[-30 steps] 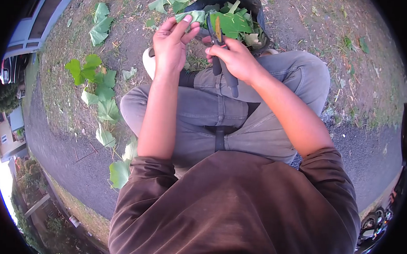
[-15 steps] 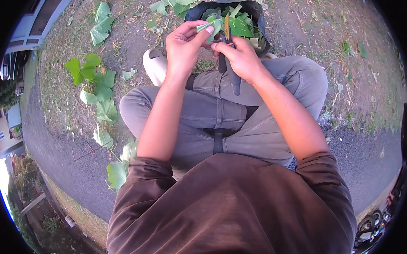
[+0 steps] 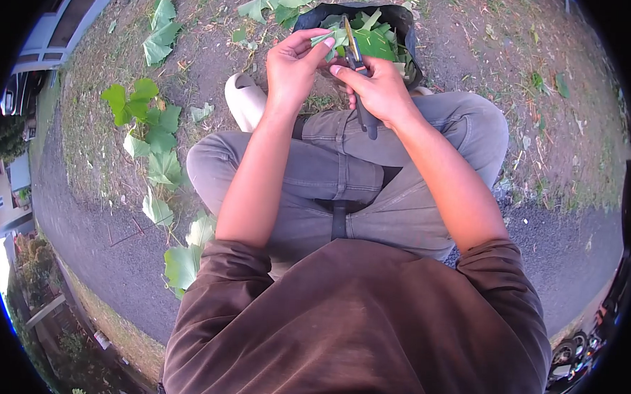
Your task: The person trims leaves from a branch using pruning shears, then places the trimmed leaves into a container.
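Note:
My left hand [image 3: 296,64] pinches a folded green leaf [image 3: 340,38] between thumb and fingers, at the near edge of a dark bag. Wrapped in my right hand [image 3: 378,88] are dark-handled shears [image 3: 363,115]. Their blades point away from me, close together, right beside the held leaf. Cut leaf pieces [image 3: 376,43] fill the black bag [image 3: 408,25] just beyond both hands. Part of the leaf and the far fingers of my right hand are hidden.
A vine with large leaves [image 3: 165,167] runs along the ground on the left. More leaves [image 3: 160,42] lie farther up, and some [image 3: 277,4] lie beside the bag. My crossed legs [image 3: 296,165] are below my hands. Parked motorcycles [image 3: 567,352] stand at the lower right.
The shears' handles have come together and the blades have closed up. My left hand and the leaf have shifted slightly right in the view.

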`<state>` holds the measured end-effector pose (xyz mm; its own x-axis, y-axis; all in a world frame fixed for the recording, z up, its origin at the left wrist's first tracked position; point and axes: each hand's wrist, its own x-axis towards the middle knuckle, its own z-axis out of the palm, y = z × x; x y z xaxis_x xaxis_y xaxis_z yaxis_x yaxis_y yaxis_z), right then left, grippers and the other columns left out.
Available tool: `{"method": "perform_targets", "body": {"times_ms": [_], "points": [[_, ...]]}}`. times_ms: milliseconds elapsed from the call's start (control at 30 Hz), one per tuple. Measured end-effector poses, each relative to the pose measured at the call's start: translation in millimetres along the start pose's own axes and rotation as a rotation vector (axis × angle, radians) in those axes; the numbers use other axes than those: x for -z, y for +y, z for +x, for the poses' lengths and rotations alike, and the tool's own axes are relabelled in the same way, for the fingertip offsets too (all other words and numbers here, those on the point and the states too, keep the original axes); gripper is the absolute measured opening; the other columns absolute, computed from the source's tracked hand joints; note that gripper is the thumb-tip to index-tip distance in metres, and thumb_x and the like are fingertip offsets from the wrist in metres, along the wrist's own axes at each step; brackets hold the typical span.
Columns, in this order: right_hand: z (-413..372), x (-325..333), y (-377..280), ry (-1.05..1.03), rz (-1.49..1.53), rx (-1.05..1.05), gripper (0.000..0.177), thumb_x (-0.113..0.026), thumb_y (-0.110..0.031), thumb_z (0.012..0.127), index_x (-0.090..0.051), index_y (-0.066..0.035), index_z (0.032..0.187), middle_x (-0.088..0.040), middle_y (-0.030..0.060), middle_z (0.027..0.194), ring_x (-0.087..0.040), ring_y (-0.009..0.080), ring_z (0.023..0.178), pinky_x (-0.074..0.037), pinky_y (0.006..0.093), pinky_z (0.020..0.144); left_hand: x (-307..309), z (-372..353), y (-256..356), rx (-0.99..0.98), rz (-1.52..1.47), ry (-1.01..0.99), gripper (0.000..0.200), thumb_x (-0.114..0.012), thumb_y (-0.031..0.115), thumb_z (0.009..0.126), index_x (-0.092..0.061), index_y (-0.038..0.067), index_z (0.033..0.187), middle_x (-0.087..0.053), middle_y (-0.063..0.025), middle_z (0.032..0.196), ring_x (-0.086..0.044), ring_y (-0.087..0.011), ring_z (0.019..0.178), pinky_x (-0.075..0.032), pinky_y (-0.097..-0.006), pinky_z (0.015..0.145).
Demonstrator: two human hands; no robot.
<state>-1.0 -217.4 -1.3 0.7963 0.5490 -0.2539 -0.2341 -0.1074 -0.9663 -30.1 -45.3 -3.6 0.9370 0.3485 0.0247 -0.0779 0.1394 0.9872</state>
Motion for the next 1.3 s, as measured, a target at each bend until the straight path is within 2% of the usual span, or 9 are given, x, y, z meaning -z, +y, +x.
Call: {"method": "perform_targets", "body": {"times_ms": [133,200,233,367,500,600,633,1033,1300], "points": [[1.0,0.9,-1.8,0.033,0.092,-0.032,0.029,-0.076,-0.027,0.1,-0.071,-0.003,0.115,-0.062,-0.0003,0.076,-0.061,0.009,0.066,-0.052,0.0299,0.059,3.9,3.9,-3.8,0.012,-0.093,0.042,0.025,-0.075,0.004,0.099,-0.072,-0.003,0.123,-0.077,-0.0137,0.104,-0.076,-0.0185,0.091,-0.065,-0.0317,0.083],[1.3,2.9,-8.0,0.046,0.337,-0.104,0.035,-0.076,-0.027,0.099,-0.067,-0.001,0.121,-0.064,0.0013,0.075,-0.064,0.0124,0.066,-0.055,0.0323,0.061,9.1,5.8,-2.7,0.025,-0.152,0.061,0.026,-0.074,0.003,0.099,-0.07,-0.003,0.124,-0.077,-0.0145,0.106,-0.076,-0.0199,0.093,-0.065,-0.033,0.084],[3.3,5.5,-8.3,-0.006,0.46,-0.135,0.044,-0.071,-0.031,0.101,-0.063,0.002,0.131,-0.066,0.0058,0.083,-0.069,0.0192,0.074,-0.06,0.0367,0.073,10.8,6.1,-1.7,0.043,-0.209,0.081,0.027,-0.073,0.001,0.099,-0.068,-0.003,0.126,-0.076,-0.0153,0.108,-0.076,-0.0212,0.096,-0.066,-0.0342,0.085],[5.4,15.9,-9.2,-0.145,0.66,-0.245,0.056,-0.059,-0.038,0.105,-0.059,0.005,0.14,-0.068,0.0131,0.101,-0.072,0.0276,0.098,-0.059,0.0431,0.096,13.0,5.5,-3.2,0.022,-0.254,0.114,0.025,-0.073,0.0,0.099,-0.065,-0.003,0.122,-0.075,-0.0157,0.109,-0.076,-0.0229,0.098,-0.067,-0.0359,0.086],[1.3,13.7,-6.8,-0.14,0.463,-0.29,0.052,-0.06,-0.036,0.104,-0.061,0.002,0.139,-0.069,0.0108,0.099,-0.072,0.0244,0.095,-0.06,0.0403,0.093,12.2,4.3,-3.8,0.023,-0.304,0.081,0.019,-0.073,-0.001,0.098,-0.062,-0.001,0.114,-0.074,-0.0138,0.107,-0.076,-0.0219,0.095,-0.066,-0.0347,0.086],[4.4,3.7,8.5,-0.166,0.267,-0.13,0.041,-0.065,-0.026,0.102,-0.062,0.0,0.133,-0.069,0.0074,0.099,-0.07,0.0173,0.09,-0.059,0.0336,0.085,10.9,4.9,-5.0,0.047,-0.32,0.069,0.018,-0.073,-0.001,0.099,-0.062,0.0,0.113,-0.075,-0.0123,0.105,-0.075,-0.0209,0.094,-0.066,-0.0334,0.085],[1.4,-4.0,8.0,-0.122,0.278,-0.089,0.033,-0.071,-0.025,0.099,-0.065,0.0,0.121,-0.068,0.0041,0.09,-0.066,0.0131,0.082,-0.053,0.0293,0.076,10.6,4.6,-4.5,0.051,-0.301,0.069,0.019,-0.073,0.0,0.099,-0.062,0.0,0.114,-0.075,-0.0117,0.104,-0.075,-0.0203,0.094,-0.065,-0.0326,0.084],[1.1,-0.4,4.8,-0.049,-0.047,0.054,0.028,-0.073,-0.028,0.098,-0.07,-0.003,0.11,-0.065,-0.0001,0.077,-0.061,0.0105,0.07,-0.05,0.0289,0.067,0.8,-6.5,6.2,-0.041,0.143,-0.019,0.019,-0.078,0.001,0.095,-0.067,0.0,0.111,-0.075,-0.0052,0.1,-0.068,-0.006,0.088,-0.052,-0.0208,0.073],[6.3,1.1,11.0,-0.007,-0.162,0.067,0.03,-0.076,-0.031,0.098,-0.068,-0.002,0.103,-0.065,0.0008,0.073,-0.064,0.0109,0.063,-0.051,0.0312,0.058,-1.5,-1.9,1.2,-0.067,0.151,-0.016,0.017,-0.077,0.001,0.094,-0.069,-0.002,0.109,-0.075,-0.0053,0.097,-0.069,-0.0064,0.088,-0.054,-0.0215,0.074]]}}
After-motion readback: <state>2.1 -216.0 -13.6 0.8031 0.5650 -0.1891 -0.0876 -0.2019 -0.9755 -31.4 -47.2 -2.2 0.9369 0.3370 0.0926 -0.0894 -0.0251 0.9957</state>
